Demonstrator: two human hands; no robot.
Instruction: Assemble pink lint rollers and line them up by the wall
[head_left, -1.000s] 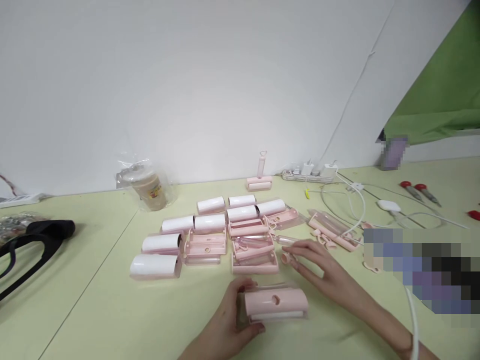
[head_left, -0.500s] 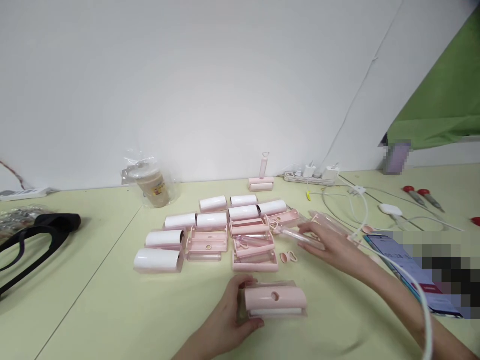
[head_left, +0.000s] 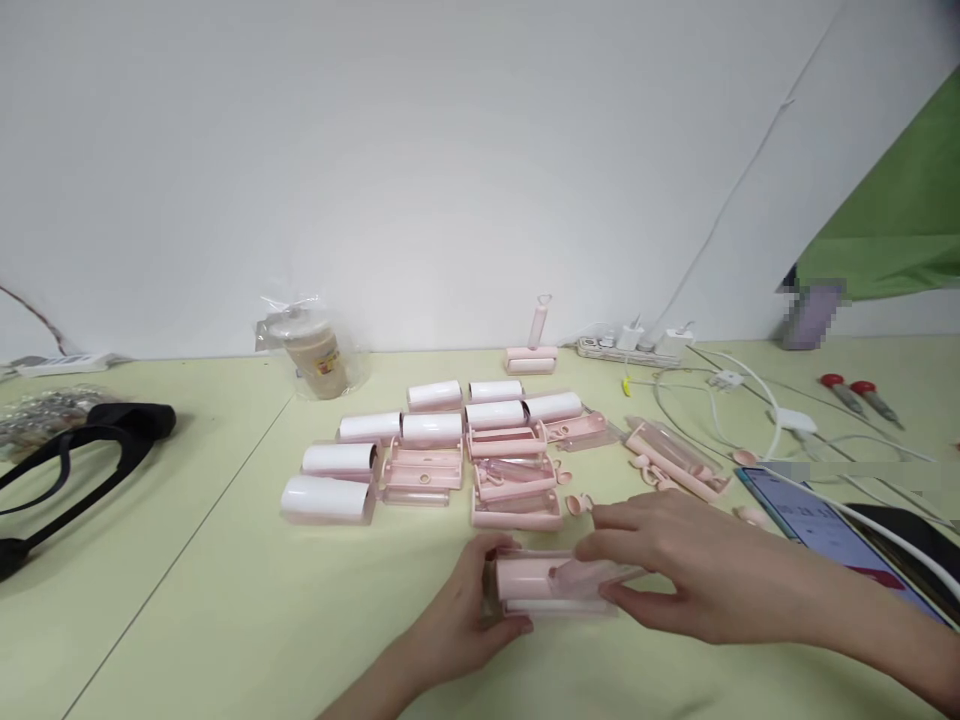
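Observation:
My left hand point(head_left: 457, 625) grips the left end of a pink lint-roller case point(head_left: 536, 583) with a white roll inside, resting on the pale green table point(head_left: 225, 600). My right hand point(head_left: 667, 565) is closed around the case's right end, holding a clear pink handle piece point(head_left: 592, 572) against its top. Just beyond the case lie several pink cases point(head_left: 514, 480) and white rolls point(head_left: 337, 460) laid out in rows. Two small pink caps point(head_left: 579, 503) sit right behind my right fingers.
A wrapped drink cup point(head_left: 315, 355) stands at the back left. One assembled roller point(head_left: 534, 355) stands upright by a power strip point(head_left: 634, 345) with white cables. More pink parts point(head_left: 675, 460), a phone point(head_left: 817, 525) and red-handled tools point(head_left: 855, 395) lie right. Black straps point(head_left: 67, 450) lie far left.
My right hand reached out to the parts on the right, then came back with a clear pink piece and closed over the case's right end. The left hand kept its hold.

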